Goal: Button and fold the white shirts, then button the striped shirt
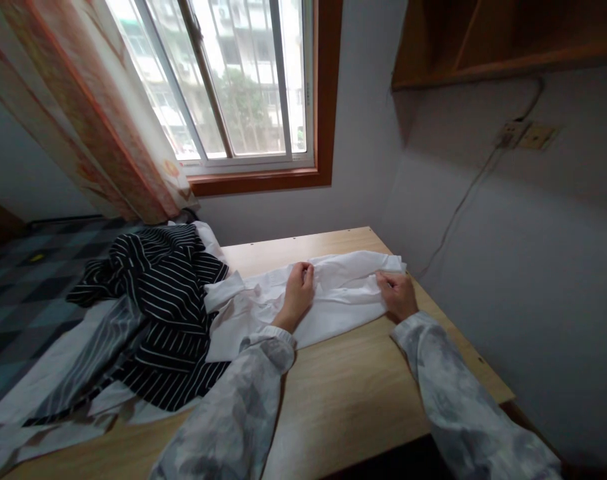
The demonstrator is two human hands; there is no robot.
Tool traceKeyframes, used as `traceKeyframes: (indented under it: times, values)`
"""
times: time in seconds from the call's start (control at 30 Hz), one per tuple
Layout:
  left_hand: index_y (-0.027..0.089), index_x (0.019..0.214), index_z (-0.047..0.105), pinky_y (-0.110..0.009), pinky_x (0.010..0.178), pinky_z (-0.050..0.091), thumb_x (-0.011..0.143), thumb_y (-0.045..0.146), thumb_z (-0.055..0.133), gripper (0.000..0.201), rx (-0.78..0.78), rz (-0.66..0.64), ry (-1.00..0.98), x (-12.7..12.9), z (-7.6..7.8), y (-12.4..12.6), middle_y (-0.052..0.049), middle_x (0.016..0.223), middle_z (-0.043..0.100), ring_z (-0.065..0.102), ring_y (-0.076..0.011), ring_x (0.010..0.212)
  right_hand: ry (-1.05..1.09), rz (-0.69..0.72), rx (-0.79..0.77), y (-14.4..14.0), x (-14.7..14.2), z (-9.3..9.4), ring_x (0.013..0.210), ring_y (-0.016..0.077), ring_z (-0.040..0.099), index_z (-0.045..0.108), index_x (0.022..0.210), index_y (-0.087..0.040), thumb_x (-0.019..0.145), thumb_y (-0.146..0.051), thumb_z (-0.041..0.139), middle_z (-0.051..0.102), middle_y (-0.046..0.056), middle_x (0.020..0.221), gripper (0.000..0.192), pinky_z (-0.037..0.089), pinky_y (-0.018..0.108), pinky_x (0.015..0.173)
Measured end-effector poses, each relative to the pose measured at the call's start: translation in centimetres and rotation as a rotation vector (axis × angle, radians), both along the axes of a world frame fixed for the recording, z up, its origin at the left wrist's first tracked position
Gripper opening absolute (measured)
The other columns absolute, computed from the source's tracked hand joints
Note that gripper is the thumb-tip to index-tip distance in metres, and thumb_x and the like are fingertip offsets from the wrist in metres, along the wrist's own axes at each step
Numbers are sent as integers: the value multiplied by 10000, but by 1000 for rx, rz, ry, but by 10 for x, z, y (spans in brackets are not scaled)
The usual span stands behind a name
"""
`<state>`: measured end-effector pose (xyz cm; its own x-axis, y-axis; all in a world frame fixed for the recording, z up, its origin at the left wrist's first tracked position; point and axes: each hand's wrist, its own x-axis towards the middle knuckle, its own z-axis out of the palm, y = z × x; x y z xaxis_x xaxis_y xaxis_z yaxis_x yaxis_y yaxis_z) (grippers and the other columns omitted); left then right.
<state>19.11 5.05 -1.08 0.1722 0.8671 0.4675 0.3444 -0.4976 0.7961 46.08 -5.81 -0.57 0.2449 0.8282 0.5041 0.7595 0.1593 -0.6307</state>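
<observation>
A white shirt lies stretched lengthwise across the wooden table, narrow and partly folded, with creases along its middle. My left hand is closed on the cloth near the middle of the shirt, fingers curled into a pinch. Toward the right end, my right hand also grips the cloth, its fingers bent inward. The shirt's left end, with what looks like a collar or cuff, rests against a heap of black-and-white striped clothing.
The striped heap spreads over more white cloth and onto a checkered bed at the left. A curtain hangs beside the window. Walls border the table behind and at right. A shelf and a socket with a cable are at upper right.
</observation>
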Motion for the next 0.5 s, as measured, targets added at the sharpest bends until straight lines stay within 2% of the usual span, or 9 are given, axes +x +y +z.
traceKeyframes:
  times: [0.07, 0.17, 0.23, 0.33, 0.4, 0.5]
  values:
    - [227, 981, 616, -376, 917, 538, 1087, 331, 530, 172, 36, -25, 81, -3, 5, -3, -67, 1002, 710, 659, -220, 942, 7, 18, -110, -7, 17, -4, 555, 203, 551, 453, 531, -247, 1053, -592, 444, 508, 20, 514, 626, 326, 324, 569]
    - [222, 1106, 656, -416, 964, 557, 1061, 367, 600, 162, 105, -77, 256, -14, 15, -12, -107, 1178, 721, 702, -253, 1024, -60, 5, -224, -20, 40, -10, 636, 220, 634, 631, 629, -234, 1028, -594, 503, 658, 37, 620, 552, 383, 315, 611]
    - [224, 1227, 655, -457, 1013, 557, 1013, 370, 672, 260, 162, -104, 403, -29, 23, -18, -130, 1317, 702, 717, -290, 1105, -137, -88, -277, -27, 55, -13, 692, 231, 666, 746, 796, -248, 980, -551, 591, 741, 45, 732, 387, 410, 320, 646]
    - [225, 1344, 632, -512, 1096, 520, 963, 390, 730, 426, 245, -71, 609, -65, 39, -26, -148, 1424, 679, 690, -352, 1232, -252, -250, -380, -33, 75, -11, 724, 255, 666, 781, 939, -278, 937, -511, 663, 772, 55, 809, 262, 415, 343, 655]
    - [208, 1372, 626, -542, 1147, 480, 948, 424, 737, 489, 261, 7, 720, -95, 53, -31, -176, 1461, 665, 653, -387, 1298, -328, -275, -317, -30, 83, -5, 843, 291, 682, 774, 974, -267, 952, -482, 651, 784, 89, 907, 249, 464, 371, 724]
    - [186, 1397, 613, -576, 1257, 359, 916, 471, 744, 574, 262, 170, 855, -142, 77, -35, -215, 1539, 613, 566, -421, 1425, -414, -146, -71, -8, 80, 7, 1114, 347, 660, 758, 1124, -216, 966, -437, 642, 768, 159, 1153, 295, 512, 445, 972]
